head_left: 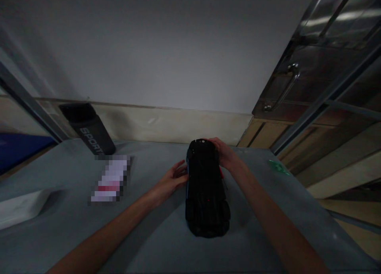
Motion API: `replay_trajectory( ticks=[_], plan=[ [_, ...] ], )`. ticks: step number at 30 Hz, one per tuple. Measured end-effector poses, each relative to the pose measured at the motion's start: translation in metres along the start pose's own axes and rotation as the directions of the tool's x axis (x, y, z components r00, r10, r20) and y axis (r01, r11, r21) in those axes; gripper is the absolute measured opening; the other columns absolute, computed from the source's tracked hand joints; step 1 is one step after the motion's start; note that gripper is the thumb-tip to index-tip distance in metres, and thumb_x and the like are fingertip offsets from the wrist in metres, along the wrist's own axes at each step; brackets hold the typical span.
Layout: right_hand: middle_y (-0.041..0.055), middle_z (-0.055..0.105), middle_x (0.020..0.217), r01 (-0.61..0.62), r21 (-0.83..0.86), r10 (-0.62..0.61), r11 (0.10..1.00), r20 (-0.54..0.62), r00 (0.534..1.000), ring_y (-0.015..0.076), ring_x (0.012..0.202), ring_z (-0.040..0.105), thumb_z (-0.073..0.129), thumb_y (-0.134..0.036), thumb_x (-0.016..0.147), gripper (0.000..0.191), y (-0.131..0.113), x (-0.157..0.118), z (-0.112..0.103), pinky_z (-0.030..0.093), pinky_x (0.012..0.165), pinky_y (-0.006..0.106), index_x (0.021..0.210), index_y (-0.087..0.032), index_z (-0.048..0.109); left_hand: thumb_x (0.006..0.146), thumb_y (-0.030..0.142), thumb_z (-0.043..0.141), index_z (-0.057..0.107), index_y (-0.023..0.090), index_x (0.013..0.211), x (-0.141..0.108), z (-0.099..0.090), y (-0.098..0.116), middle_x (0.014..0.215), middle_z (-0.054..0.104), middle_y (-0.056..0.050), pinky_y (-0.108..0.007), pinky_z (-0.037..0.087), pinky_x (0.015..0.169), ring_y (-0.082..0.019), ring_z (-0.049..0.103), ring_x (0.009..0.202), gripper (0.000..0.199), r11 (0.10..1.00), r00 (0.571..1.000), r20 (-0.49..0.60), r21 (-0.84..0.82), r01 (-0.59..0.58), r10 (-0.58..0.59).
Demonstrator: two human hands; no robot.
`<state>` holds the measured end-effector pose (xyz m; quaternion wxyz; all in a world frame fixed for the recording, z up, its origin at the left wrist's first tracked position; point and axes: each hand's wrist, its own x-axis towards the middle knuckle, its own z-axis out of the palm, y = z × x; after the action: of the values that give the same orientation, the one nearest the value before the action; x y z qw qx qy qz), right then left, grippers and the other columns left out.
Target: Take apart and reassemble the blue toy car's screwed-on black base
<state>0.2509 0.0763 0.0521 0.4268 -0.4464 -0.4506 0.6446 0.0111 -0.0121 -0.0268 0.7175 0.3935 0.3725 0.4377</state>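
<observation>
A toy car [205, 186] with a black underside and wheels at its corners is turned bottom up over the grey table [154, 242]. My left hand [174, 179] touches the car's left side, its fingers apart. At the far right side of the car, my right hand [222, 151] grips the edge, with some of its fingers hidden behind the car. A small red part [221, 173] shows beside the car, just below my right hand. Whether the car rests on the table is hard to tell.
A black bottle [93, 133] stands at the back left, with a blurred-out white and red item [111, 179] before it. A white object [24, 208] lies at the left edge. Green scrap [279, 167] lies at the right. A wall rises behind; metal frame bars flank the table.
</observation>
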Motion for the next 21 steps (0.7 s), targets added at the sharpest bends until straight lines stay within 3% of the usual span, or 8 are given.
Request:
replay_trajectory(
  ticks=[2,4,8,9,11,13,16,21],
  plan=[
    [0.0094,0.083,0.100,0.049,-0.107,-0.054,0.993,-0.039,0.998,0.0327,0.103,0.076,0.068,-0.049,0.078,0.031,-0.001,0.000,0.002,0.058,0.095,0.045,0.093,-0.025,0.081,0.076,0.031,0.099,0.073,0.032,0.142,0.001,-0.002,0.000,0.165,0.061,-0.008,-0.050,0.048,0.123,-0.035,0.060,0.148,0.072,1.000,1.000,0.014,0.020,-0.002,0.002],
    [0.0109,0.083,0.110,0.153,-0.298,-0.184,0.942,-0.080,0.980,0.0351,0.114,0.074,0.064,-0.054,0.081,0.037,-0.002,-0.002,0.005,0.055,0.104,0.050,0.098,-0.025,0.081,0.077,0.029,0.098,0.077,0.032,0.137,0.002,-0.003,0.002,0.162,0.064,-0.006,-0.049,0.048,0.123,-0.036,0.060,0.149,0.064,0.998,0.999,0.030,0.053,-0.028,0.027],
    [0.0147,0.069,0.144,0.269,-0.583,-0.415,0.767,-0.130,0.901,0.0373,0.145,0.055,0.068,-0.048,0.085,0.045,0.006,-0.030,0.021,0.034,0.128,0.060,0.122,-0.024,0.077,0.078,0.030,0.096,0.078,0.032,0.136,0.004,-0.005,0.001,0.158,0.068,-0.006,-0.049,0.049,0.121,-0.038,0.061,0.148,0.061,0.996,0.997,0.055,0.068,-0.050,0.046],
    [0.0159,0.064,0.149,0.309,-0.730,-0.518,0.610,-0.071,0.853,0.0375,0.149,0.051,0.065,-0.047,0.089,0.050,0.011,-0.043,0.028,0.032,0.129,0.062,0.132,-0.024,0.074,0.077,0.030,0.097,0.077,0.031,0.137,0.005,-0.005,0.001,0.157,0.068,-0.008,-0.049,0.049,0.121,-0.038,0.061,0.147,0.063,0.996,0.997,0.059,0.068,-0.054,0.050],
    [0.0183,0.055,0.161,0.382,-0.876,-0.592,0.296,0.146,0.793,0.0382,0.156,0.044,0.065,-0.046,0.095,0.061,0.025,-0.071,0.043,0.030,0.131,0.064,0.150,-0.022,0.063,0.074,0.030,0.099,0.076,0.029,0.139,0.005,-0.004,0.001,0.155,0.069,-0.011,-0.050,0.049,0.121,-0.039,0.061,0.146,0.068,0.995,0.996,0.053,0.073,-0.070,0.067],
    [0.0183,0.044,0.172,0.440,-0.890,-0.561,0.121,0.304,0.770,0.0412,0.164,0.032,0.072,-0.045,0.091,0.078,0.038,-0.096,0.056,0.028,0.132,0.067,0.162,-0.022,0.050,0.072,0.030,0.099,0.075,0.027,0.139,0.004,-0.003,0.002,0.154,0.070,-0.013,-0.049,0.049,0.121,-0.039,0.060,0.147,0.071,0.992,0.996,0.039,0.090,-0.089,0.086],
    [0.0168,0.039,0.176,0.442,-0.894,-0.496,0.077,0.350,0.795,0.0416,0.166,0.027,0.072,-0.034,0.087,0.092,0.048,-0.116,0.068,0.029,0.131,0.073,0.171,-0.027,0.034,0.075,0.032,0.096,0.074,0.027,0.140,0.001,0.001,0.005,0.155,0.068,-0.013,-0.047,0.051,0.118,-0.038,0.059,0.148,0.069,0.985,0.994,0.040,0.137,-0.105,0.101],
    [0.0183,0.042,0.173,0.421,-0.893,-0.491,0.157,0.299,0.819,0.0396,0.163,0.034,0.068,-0.025,0.083,0.093,0.036,-0.121,0.067,0.034,0.130,0.068,0.170,-0.023,0.034,0.079,0.034,0.091,0.074,0.026,0.137,-0.005,0.007,0.011,0.155,0.068,-0.013,-0.049,0.052,0.117,-0.039,0.063,0.144,0.060,0.975,0.992,0.043,0.185,-0.122,0.116]
  ],
)
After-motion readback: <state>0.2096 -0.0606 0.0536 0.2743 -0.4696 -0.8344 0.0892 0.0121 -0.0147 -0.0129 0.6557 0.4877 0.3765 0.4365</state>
